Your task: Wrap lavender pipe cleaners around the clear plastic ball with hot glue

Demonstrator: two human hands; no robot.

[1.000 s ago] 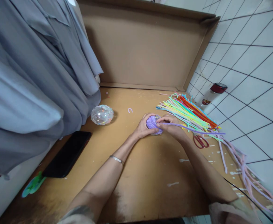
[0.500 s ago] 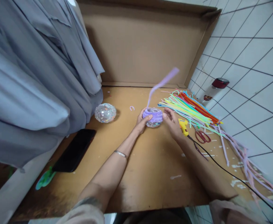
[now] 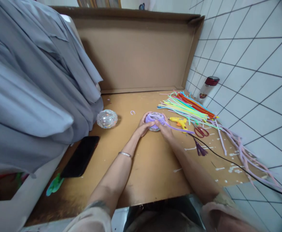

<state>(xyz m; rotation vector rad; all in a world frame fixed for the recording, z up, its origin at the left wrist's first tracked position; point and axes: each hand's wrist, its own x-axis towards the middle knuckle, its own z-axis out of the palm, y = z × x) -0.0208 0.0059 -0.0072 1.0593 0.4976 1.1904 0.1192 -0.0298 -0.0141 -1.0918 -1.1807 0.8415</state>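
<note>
Both hands clasp a small clear round bowl (image 3: 155,125) wrapped in rows of fuzzy purple pipe cleaner. On its left side, my left hand (image 3: 144,125) curls around it with the thumb across the front. My right hand (image 3: 164,128) closes on the right side, its thumb pressed on the purple wrapping. A loose tail of purple pipe cleaner (image 3: 182,130) runs out to the right over my right hand, past the yellow glue gun (image 3: 179,120). The fingers behind the bowl are hidden.
A second clear bowl (image 3: 107,119) sits to the left, near a black phone (image 3: 80,157). Right are colourful pipe cleaners (image 3: 186,106), red-handled scissors (image 3: 201,131), a purple tassel (image 3: 200,149), a black cord (image 3: 224,158) and a red-lidded jar (image 3: 207,88). Cardboard (image 3: 136,54) stands behind.
My right hand has moved onto the bowl. The purple tail, earlier sticking up behind, now lies out to the right. The bowl's top has tipped toward me, and the view has shifted.
</note>
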